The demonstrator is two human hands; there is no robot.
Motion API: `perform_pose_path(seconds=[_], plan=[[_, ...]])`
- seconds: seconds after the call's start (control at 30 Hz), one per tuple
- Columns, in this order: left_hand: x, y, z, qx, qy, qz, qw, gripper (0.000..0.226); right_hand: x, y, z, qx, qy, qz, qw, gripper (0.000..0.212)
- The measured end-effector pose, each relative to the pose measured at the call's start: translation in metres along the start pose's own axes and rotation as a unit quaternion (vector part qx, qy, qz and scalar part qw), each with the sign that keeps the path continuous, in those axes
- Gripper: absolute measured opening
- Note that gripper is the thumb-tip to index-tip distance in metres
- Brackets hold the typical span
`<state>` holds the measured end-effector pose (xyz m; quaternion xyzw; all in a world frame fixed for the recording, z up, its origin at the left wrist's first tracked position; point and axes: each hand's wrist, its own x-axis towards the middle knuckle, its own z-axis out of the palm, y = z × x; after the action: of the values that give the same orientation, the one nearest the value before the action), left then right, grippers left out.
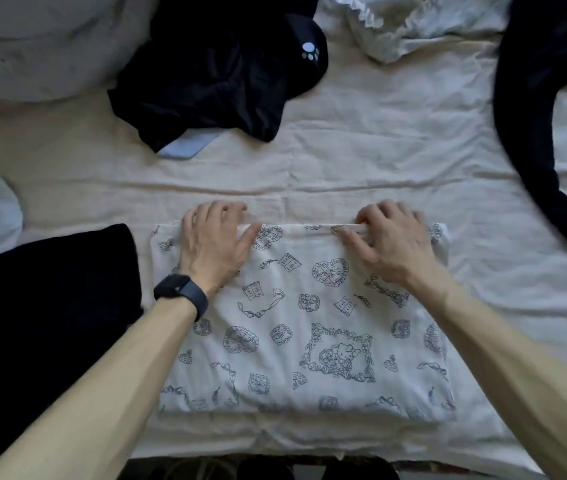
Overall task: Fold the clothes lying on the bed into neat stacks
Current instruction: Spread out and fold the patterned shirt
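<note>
Two hands clamped on the printed garment (pixel 303 323) at its 12 o'clock edge, left hand (pixel 214 237) and right hand (pixel 387 237) well apart; garment at 6 o'clock on bed (pixel 344 150); risk: if I pull unevenly, layers slip and the fold skews.

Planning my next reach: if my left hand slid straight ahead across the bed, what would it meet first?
The left hand, gripping the far edge of the white printed folded cloth, would cross only bare cream bedsheet, then likely reach the crumpled black garment with the white paw print.
</note>
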<state>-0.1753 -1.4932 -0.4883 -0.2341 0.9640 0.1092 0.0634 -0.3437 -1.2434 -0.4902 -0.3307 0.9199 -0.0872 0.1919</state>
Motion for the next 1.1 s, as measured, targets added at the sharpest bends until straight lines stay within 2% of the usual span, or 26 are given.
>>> perform_pose_path(seconds=[0.07,0.1,0.17,0.23,0.3,0.37,0.47,0.53,0.57,0.63,0.67,0.7,0.73,0.77,0.8,0.83,0.87,0.9,0.93,0.97,1.0,1.03,1.1], plan=[[-0.028,0.004,0.000,0.012,0.093,0.008,0.996,0.046,-0.021,-0.010,0.005,0.014,0.103,0.036,0.994,0.046],[-0.045,0.010,0.003,0.010,0.098,0.028,0.995,0.051,-0.034,-0.021,0.009,0.026,0.140,0.033,0.989,0.046],[-0.077,0.027,0.014,0.013,0.022,0.092,0.995,0.064,-0.059,-0.046,0.023,0.007,0.153,-0.031,0.988,0.052],[-0.097,0.036,0.024,0.050,-0.073,0.134,0.987,0.073,-0.075,-0.060,0.038,-0.054,0.080,-0.085,0.992,0.063],[-0.093,0.017,0.031,0.082,-0.135,0.085,0.984,0.070,-0.066,-0.046,0.047,-0.086,-0.011,-0.040,0.995,0.068],[-0.081,-0.015,0.029,0.108,-0.141,0.025,0.984,0.067,-0.050,-0.023,0.048,-0.091,-0.046,0.041,0.994,0.068],[-0.082,-0.035,0.019,0.123,-0.090,0.034,0.988,0.068,-0.049,-0.017,0.039,-0.114,-0.003,0.065,0.991,0.070],[-0.107,-0.022,0.013,0.057,-0.031,0.029,0.997,0.068,-0.075,-0.034,0.035,-0.094,0.015,0.047,0.994,0.075],[-0.128,-0.014,0.012,0.025,-0.004,0.000,1.000,0.068,-0.096,-0.043,0.034,-0.076,0.022,0.052,0.996,0.076],[-0.176,0.000,0.009,-0.050,0.031,-0.145,0.988,0.067,-0.146,-0.049,0.034,-0.022,0.041,0.111,0.993,0.078],[-0.198,0.005,0.006,-0.104,0.058,-0.254,0.960,0.067,-0.168,-0.049,0.033,0.014,0.060,0.172,0.983,0.080],[-0.218,0.011,0.002,-0.162,0.080,-0.387,0.904,0.067,-0.189,-0.048,0.032,0.064,0.074,0.255,0.962,0.083],[-0.233,0.016,-0.004,-0.217,0.085,-0.529,0.816,0.068,-0.206,-0.050,0.027,0.117,0.085,0.355,0.924,0.087],[-0.244,0.018,-0.008,-0.274,0.072,-0.647,0.708,0.071,-0.220,-0.048,0.025,0.165,0.092,0.462,0.866,0.090],[-0.251,0.021,-0.013,-0.339,0.051,-0.716,0.608,0.076,-0.232,-0.041,0.027,0.216,0.100,0.560,0.794,0.091],[-0.255,0.020,-0.011,-0.422,0.039,-0.738,0.525,0.082,-0.240,-0.035,0.031,0.276,0.103,0.633,0.716,0.089],[-0.256,0.017,-0.006,-0.512,0.039,-0.728,0.455,0.083,-0.246,-0.031,0.034,0.359,0.107,0.672,0.639,0.088],[-0.256,0.012,-0.003,-0.577,0.035,-0.707,0.408,0.076,-0.251,-0.028,0.037,0.451,0.111,0.677,0.570,0.082],[-0.255,0.006,0.001,-0.606,0.043,-0.694,0.386,0.064,-0.254,-0.025,0.039,0.527,0.106,0.666,0.517,0.066],[-0.254,0.000,0.004,-0.612,0.055,-0.692,0.379,0.053,-0.254,-0.024,0.040,0.576,0.116,0.648,0.484,0.042],[-0.252,-0.005,0.007,-0.608,0.066,-0.695,0.378,0.044,-0.254,-0.022,0.042,0.595,0.135,0.634,0.475,0.020],[-0.251,-0.009,0.004,-0.614,0.082,-0.691,0.372,0.036,-0.252,-0.021,0.042,0.590,0.156,0.628,0.483,0.009],[-0.253,-0.017,-0.001,-0.606,0.131,-0.678,0.394,0.025,-0.250,-0.022,0.040,0.547,0.183,0.627,0.523,0.013]])
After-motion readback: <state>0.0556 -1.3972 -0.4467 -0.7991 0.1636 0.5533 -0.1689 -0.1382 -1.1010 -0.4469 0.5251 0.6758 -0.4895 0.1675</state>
